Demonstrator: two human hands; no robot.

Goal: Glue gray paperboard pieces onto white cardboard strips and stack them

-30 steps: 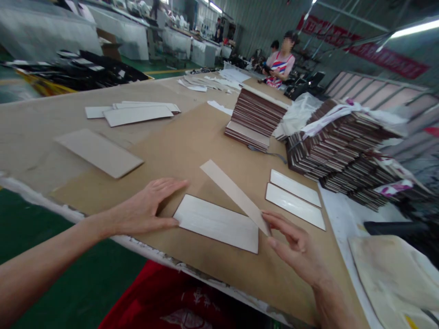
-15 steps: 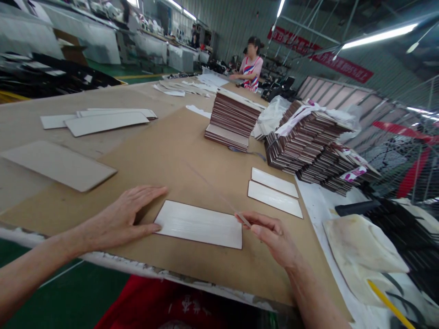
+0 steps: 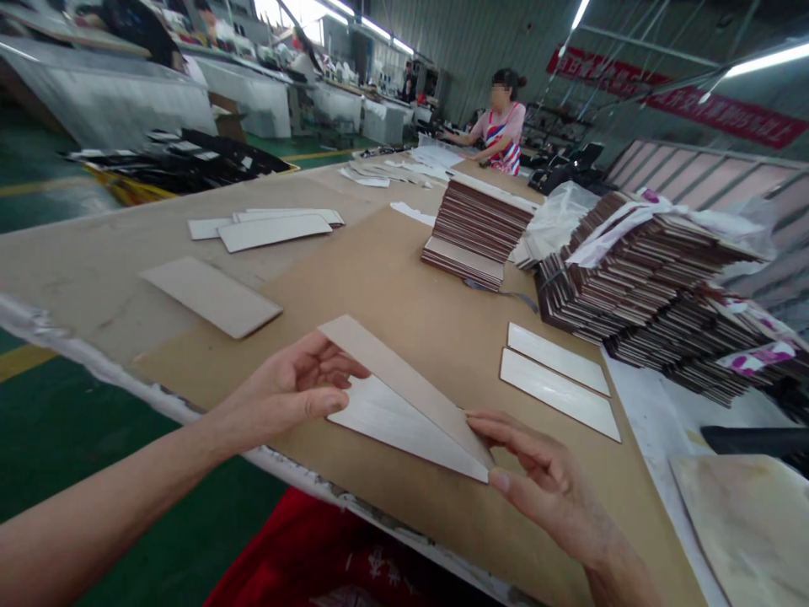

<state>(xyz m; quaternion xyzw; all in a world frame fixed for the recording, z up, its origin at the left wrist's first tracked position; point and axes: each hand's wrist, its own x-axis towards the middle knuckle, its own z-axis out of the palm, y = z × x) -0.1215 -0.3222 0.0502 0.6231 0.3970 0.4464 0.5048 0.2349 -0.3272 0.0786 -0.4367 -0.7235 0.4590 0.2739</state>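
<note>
My left hand [image 3: 294, 388] and my right hand [image 3: 537, 476] hold a grey cardboard strip [image 3: 404, 384] by its two ends, tilted just over a white glossy panel [image 3: 392, 426] that lies flat on the brown board [image 3: 392, 287]. The fingers of both hands pinch the strip's corners. To the right, two more white panels [image 3: 559, 379] lie side by side.
Stacks of dark-edged panels [image 3: 477, 228] and a larger pile under plastic [image 3: 645, 270] stand at the right. Grey cards [image 3: 211, 295] and white sheets [image 3: 271, 226] lie at the left. A person in a striped top [image 3: 499, 131] works at the table's far end. The near table edge is right below my hands.
The strip has swung from edge-on in my right hand down over the white panel. My left hand left the panel's edge and took the strip's far end.
</note>
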